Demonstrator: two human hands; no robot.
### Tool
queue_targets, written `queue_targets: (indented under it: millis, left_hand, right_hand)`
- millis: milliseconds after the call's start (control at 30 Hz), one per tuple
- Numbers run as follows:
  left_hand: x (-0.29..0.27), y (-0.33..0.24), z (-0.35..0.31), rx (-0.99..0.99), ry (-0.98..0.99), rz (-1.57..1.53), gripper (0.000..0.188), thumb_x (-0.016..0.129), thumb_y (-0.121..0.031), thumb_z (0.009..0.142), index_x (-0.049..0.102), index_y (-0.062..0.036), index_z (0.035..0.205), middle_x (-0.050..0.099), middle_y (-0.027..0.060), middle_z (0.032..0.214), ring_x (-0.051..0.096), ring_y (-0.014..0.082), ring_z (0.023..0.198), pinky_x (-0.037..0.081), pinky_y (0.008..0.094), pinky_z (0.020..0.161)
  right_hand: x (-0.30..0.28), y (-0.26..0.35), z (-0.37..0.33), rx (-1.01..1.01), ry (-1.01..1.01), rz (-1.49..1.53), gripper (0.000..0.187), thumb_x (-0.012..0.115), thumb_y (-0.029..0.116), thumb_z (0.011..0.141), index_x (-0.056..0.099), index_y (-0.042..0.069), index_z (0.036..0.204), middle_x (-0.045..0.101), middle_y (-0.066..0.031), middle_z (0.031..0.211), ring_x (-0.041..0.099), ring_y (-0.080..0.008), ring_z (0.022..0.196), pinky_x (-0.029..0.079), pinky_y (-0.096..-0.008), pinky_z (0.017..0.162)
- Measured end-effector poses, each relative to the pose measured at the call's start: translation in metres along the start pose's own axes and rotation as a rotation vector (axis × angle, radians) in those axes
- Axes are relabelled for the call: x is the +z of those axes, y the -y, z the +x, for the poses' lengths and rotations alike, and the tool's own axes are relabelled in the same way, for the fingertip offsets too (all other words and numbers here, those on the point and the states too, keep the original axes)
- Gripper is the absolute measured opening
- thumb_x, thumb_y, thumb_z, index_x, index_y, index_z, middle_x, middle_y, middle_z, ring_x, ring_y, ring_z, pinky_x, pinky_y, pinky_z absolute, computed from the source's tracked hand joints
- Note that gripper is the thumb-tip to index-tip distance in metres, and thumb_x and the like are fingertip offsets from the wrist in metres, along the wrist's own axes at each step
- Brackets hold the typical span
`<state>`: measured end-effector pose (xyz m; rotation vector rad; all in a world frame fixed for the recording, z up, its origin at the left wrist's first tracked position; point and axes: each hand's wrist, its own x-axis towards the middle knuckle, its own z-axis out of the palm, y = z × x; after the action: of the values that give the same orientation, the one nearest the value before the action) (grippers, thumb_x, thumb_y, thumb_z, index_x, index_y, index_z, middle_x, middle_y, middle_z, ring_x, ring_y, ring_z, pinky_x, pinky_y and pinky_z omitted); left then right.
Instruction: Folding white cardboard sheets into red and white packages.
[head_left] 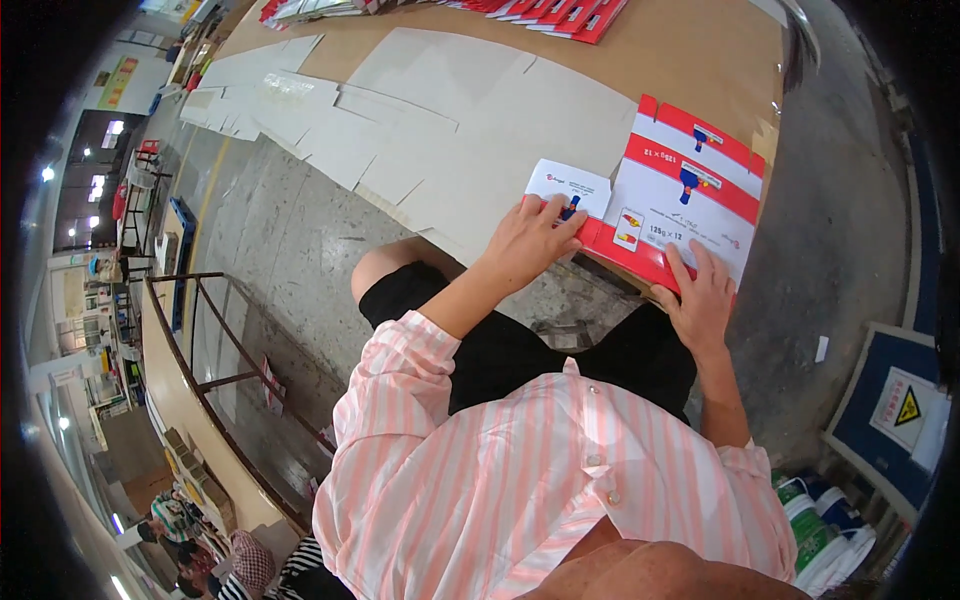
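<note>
A flat red and white printed carton [735, 212] lies at the near right corner of the table, with a blue and yellow picture on its panels. At its left end a white end panel [560, 182] is folded over. My left hand [530, 240] lies over that panel's near edge, fingers extended and resting on it. To the right, my right hand [703, 300] lies on the carton's near panel with its fingers spread and thumb apart. Both hands press from above, and neither is wrapped round anything. What lies under the left palm is hidden.
Overlapping pale cardboard sheets [440, 110] cover the brown table [700, 50] to the left. Stacked red and white cartons [560, 15] sit at its far side. A metal-framed table [215, 420] stands left. Blue board [880, 400] and buckets [820, 530] are at right.
</note>
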<state>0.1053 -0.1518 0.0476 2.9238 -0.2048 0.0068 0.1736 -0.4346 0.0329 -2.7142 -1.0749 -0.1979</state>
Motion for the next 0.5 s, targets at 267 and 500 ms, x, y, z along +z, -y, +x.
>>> queue_targets:
  millis: [267,500]
  left_hand:
    - [0.022,-0.011,0.02,0.036,-0.245,0.17,0.04,0.049,-0.03,0.09,0.052,-0.0238,0.13,0.042,0.0179,0.134,0.044,0.0373,0.114,0.038,0.0463,0.091]
    - [0.013,-0.008,0.074,0.01,0.126,0.21,0.039,0.051,-0.023,0.084,0.057,-0.021,0.122,0.057,0.0138,0.107,0.054,0.0334,0.097,0.045,0.0463,0.075]
  right_hand:
    - [0.005,-0.002,0.003,0.003,-0.021,-0.037,0.05,0.059,0.044,0.087,0.056,0.016,0.128,0.045,-0.0136,0.133,0.038,-0.0312,0.122,0.032,-0.0487,0.096]
    - [0.025,0.054,-0.038,0.299,0.054,1.235,0.029,0.063,0.023,0.088,0.061,0.005,0.11,0.061,-0.0105,0.11,0.059,-0.0247,0.094,0.047,-0.0383,0.082]
